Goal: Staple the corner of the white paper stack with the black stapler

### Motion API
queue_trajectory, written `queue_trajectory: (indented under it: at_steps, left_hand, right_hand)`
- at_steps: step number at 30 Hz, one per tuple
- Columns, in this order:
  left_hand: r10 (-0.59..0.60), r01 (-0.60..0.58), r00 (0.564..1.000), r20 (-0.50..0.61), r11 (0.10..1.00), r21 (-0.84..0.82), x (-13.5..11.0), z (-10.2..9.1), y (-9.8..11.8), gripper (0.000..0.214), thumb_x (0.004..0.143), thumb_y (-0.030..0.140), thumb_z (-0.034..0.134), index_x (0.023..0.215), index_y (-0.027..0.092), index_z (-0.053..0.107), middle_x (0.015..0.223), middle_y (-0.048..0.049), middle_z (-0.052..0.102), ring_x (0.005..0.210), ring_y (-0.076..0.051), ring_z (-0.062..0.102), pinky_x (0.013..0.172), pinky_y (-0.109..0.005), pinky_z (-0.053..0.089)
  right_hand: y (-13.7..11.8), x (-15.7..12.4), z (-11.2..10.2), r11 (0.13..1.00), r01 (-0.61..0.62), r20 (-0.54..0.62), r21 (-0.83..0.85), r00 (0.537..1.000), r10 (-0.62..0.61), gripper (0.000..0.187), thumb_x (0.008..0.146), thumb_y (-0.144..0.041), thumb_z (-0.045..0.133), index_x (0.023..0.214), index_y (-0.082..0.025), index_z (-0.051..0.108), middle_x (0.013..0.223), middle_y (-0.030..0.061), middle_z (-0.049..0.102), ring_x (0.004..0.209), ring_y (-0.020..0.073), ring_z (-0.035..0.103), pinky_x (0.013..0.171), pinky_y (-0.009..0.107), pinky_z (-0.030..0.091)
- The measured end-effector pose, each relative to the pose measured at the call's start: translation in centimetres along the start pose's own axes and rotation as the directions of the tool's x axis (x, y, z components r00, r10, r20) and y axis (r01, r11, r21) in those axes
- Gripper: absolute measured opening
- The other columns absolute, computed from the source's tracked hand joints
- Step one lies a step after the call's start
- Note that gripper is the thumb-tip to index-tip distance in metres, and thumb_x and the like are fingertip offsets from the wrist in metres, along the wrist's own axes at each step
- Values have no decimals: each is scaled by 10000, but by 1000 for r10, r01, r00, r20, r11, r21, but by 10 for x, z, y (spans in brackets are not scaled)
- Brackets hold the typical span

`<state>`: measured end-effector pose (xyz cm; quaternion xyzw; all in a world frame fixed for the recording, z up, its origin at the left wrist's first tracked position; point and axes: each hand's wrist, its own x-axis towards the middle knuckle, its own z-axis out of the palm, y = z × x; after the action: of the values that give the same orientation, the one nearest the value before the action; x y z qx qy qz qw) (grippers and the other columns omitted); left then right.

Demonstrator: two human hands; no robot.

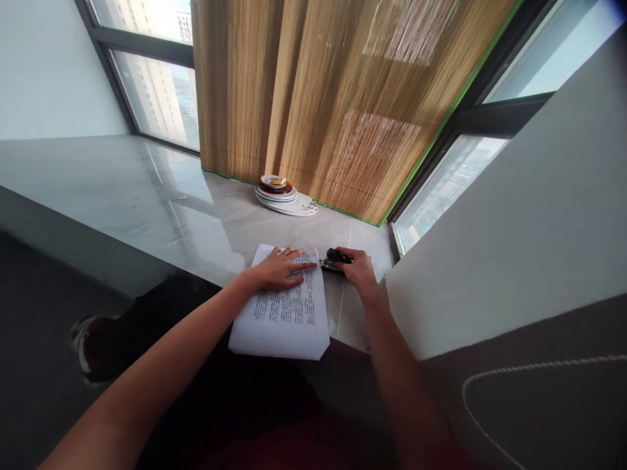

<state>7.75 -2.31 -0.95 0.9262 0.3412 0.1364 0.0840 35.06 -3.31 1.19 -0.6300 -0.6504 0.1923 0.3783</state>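
Printed sheets of paper (289, 326) lie on the stone sill, their near end reaching out over its front edge. My left hand (281, 269) rests on top of them with its fingers spread, pressing near the upper right part of the text. In my right hand (360, 266) is a black stapler (336, 259), gripped from its right side. The stapler's front end meets the right edge of the paper, close to my left fingertips. Whether its jaws are pressed together on the paper is too small to tell.
Beyond the paper, a stack of plates (277, 194) stands on the sill (181, 215) by a bamboo blind (304, 98). To the right rises a white wall (514, 228) beside a window (445, 183). A white cord (539, 365) hangs at the lower right.
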Motion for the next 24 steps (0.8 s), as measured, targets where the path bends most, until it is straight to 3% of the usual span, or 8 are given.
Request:
queue_trajectory:
  at_steps: [6, 10, 18, 24]
  left_hand:
    - [21, -18, 999, 48, 998, -55, 0, 3, 4, 619, 962, 503, 590, 1559, 455, 436, 1713, -39, 283, 1539, -415, 263, 1222, -659, 121]
    - [19, -15, 998, 55, 996, -82, 0, 3, 7, 596, 959, 506, 602, 1539, 453, 471, 1707, -43, 297, 1545, -436, 243, 1215, -693, 100]
    - [13, -7, 998, 54, 994, -108, 1, 5, 8, 585, 953, 487, 632, 1520, 467, 492, 1699, -55, 312, 1540, -460, 253, 1188, -761, 83]
    - [9, -7, 1000, 17, 992, -127, 1, 11, 5, 577, 939, 487, 648, 1502, 452, 525, 1682, -45, 352, 1548, -435, 246, 1214, -723, 75]
  right_hand:
    - [-6, -3, 11, 985, 170, 30, -1, 985, -170, 363, 782, -170, 756, 1129, -270, 797, 1047, 13, 789, 1050, 269, 728, 1024, 438, 548]
    - [-7, -4, 18, 975, 186, -7, -118, 982, -188, 402, 821, -171, 718, 1197, -304, 768, 1084, 15, 773, 1067, 263, 704, 1018, 437, 535]
    - [-17, -8, 22, 940, 246, 31, -235, 969, -245, 438, 865, -112, 618, 1211, -341, 759, 1090, 24, 741, 1078, 272, 631, 971, 405, 476]
    - [-26, -12, 26, 914, 229, 46, -335, 973, -226, 453, 901, -95, 578, 1252, -324, 748, 1150, 67, 720, 1116, 310, 574, 946, 438, 403]
